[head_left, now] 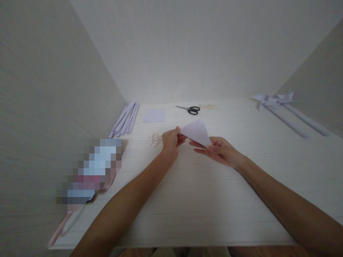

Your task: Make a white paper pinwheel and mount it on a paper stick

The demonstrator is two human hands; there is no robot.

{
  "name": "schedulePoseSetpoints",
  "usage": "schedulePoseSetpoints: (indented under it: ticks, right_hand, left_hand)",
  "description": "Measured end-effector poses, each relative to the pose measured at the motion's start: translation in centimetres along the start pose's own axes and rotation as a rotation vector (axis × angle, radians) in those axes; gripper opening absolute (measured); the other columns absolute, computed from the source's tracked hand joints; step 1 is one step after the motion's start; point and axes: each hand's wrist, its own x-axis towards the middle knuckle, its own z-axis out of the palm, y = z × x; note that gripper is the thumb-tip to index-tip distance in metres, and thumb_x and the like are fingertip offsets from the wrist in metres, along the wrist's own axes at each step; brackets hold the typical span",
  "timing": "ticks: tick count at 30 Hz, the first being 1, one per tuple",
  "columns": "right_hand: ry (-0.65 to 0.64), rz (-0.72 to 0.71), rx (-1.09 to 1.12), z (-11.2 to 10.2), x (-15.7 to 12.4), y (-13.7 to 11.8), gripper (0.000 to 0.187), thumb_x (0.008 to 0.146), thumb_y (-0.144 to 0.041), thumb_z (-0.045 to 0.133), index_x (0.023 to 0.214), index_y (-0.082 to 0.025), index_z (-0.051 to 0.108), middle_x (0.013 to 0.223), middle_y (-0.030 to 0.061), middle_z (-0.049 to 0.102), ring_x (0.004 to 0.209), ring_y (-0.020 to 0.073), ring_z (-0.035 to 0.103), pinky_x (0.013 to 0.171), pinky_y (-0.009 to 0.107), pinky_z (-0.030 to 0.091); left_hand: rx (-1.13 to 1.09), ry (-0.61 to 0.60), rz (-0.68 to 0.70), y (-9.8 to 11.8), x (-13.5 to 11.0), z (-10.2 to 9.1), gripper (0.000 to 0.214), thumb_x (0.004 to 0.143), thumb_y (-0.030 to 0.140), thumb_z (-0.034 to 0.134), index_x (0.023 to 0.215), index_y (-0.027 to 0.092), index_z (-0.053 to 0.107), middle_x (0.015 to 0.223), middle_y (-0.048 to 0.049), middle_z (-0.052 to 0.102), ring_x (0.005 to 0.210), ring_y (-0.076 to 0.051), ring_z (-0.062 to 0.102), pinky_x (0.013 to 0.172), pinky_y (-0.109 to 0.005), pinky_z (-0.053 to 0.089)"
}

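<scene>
A white sheet of paper (197, 132), folded into a triangle, is held up over the white table between both hands. My left hand (170, 140) pinches its left corner between thumb and fingers. At the lower right corner, my right hand (218, 150) grips the paper with the thumb on top and the fingers beneath, some of them spread. Behind the paper lie scissors (191, 109) with black handles, blades pointing left. A flat square of paper (154, 115) rests to their left. Just left of my left hand is a small bunch of pale strings (154, 138).
Several rolled paper sticks (125, 119) are piled at the back left. Two paper pinwheels (276, 100) on paper sticks lie at the back right. A pixelated object (93, 167) with a pink strap lies at the left edge. Pale bits (206, 106) sit beside the scissors. Walls enclose the table (198, 207).
</scene>
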Motion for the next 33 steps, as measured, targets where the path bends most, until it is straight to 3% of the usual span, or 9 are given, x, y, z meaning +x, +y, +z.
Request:
schedulePoseSetpoints:
  ticks: [8,14,18,21,25,28,33]
  right_hand:
    - [0.052,-0.024,0.082,-0.4,-0.2,-0.1,0.027,0.058,-0.031,0.071,0.083,-0.021,0.066,0.106,0.0039,0.062,0.088,0.0154,0.061,0.089,0.032,0.042]
    - [0.068,-0.025,0.102,-0.5,-0.1,-0.4,0.024,0.058,-0.028,0.072,0.078,-0.018,0.065,0.106,0.0043,0.062,0.079,0.0121,0.063,0.085,0.029,0.044]
    - [0.151,-0.057,0.126,-0.6,0.2,-0.2,0.014,0.058,-0.024,0.072,0.062,-0.017,0.061,0.092,0.0029,0.066,0.076,0.0113,0.063,0.083,0.026,0.045]
    - [0.248,-0.1,0.162,-0.7,0.5,-0.1,0.019,0.058,-0.019,0.072,0.051,-0.017,0.055,0.073,0.0008,0.067,0.079,0.0119,0.063,0.084,0.025,0.044]
    - [0.336,-0.108,0.147,-0.7,0.8,0.0,0.023,0.055,-0.017,0.073,0.046,-0.017,0.052,0.069,0.0021,0.067,0.078,0.0126,0.063,0.078,0.024,0.047]
    - [0.368,-0.115,0.127,-0.6,0.8,0.1,0.024,0.053,-0.018,0.074,0.044,-0.016,0.051,0.063,0.0015,0.066,0.075,0.0133,0.063,0.076,0.024,0.048]
    - [0.356,-0.151,0.121,-0.6,0.7,0.0,0.025,0.05,-0.017,0.075,0.042,-0.016,0.052,0.056,-0.0003,0.063,0.071,0.0131,0.063,0.072,0.022,0.049]
  left_hand:
    - [-0.153,-0.048,-0.249,1.3,-0.8,0.7,0.02,0.077,0.01,0.048,0.058,0.011,0.047,0.039,0.0023,0.05,0.031,-0.003,0.047,0.029,-0.008,0.034]
    - [-0.221,-0.019,-0.429,2.8,-1.5,0.7,0.019,0.08,0.008,0.042,0.061,0.011,0.046,0.042,0.0001,0.051,0.034,-0.003,0.048,0.028,-0.003,0.032]
    - [-0.24,-0.014,-0.306,2.8,-1.4,0.6,0.019,0.079,0.009,0.044,0.061,0.011,0.046,0.04,0.0013,0.05,0.033,-0.003,0.048,0.03,-0.004,0.035]
    - [-0.208,-0.008,-0.172,2.4,-1.1,0.5,0.018,0.079,0.009,0.045,0.061,0.011,0.046,0.04,0.0011,0.051,0.035,-0.005,0.052,0.03,-0.006,0.037]
    - [-0.159,-0.008,-0.102,1.8,-0.7,0.4,0.018,0.078,0.009,0.046,0.06,0.01,0.048,0.041,-0.0004,0.054,0.035,-0.006,0.053,0.03,-0.008,0.037]
    - [-0.144,-0.006,-0.099,1.6,-0.6,0.4,0.018,0.078,0.009,0.047,0.06,0.011,0.048,0.041,-0.0003,0.054,0.035,-0.007,0.053,0.03,-0.009,0.037]
    - [-0.14,0.014,-0.218,1.3,-0.4,0.5,0.02,0.078,0.009,0.046,0.058,0.011,0.047,0.041,0.0007,0.053,0.036,-0.005,0.052,0.032,-0.008,0.036]
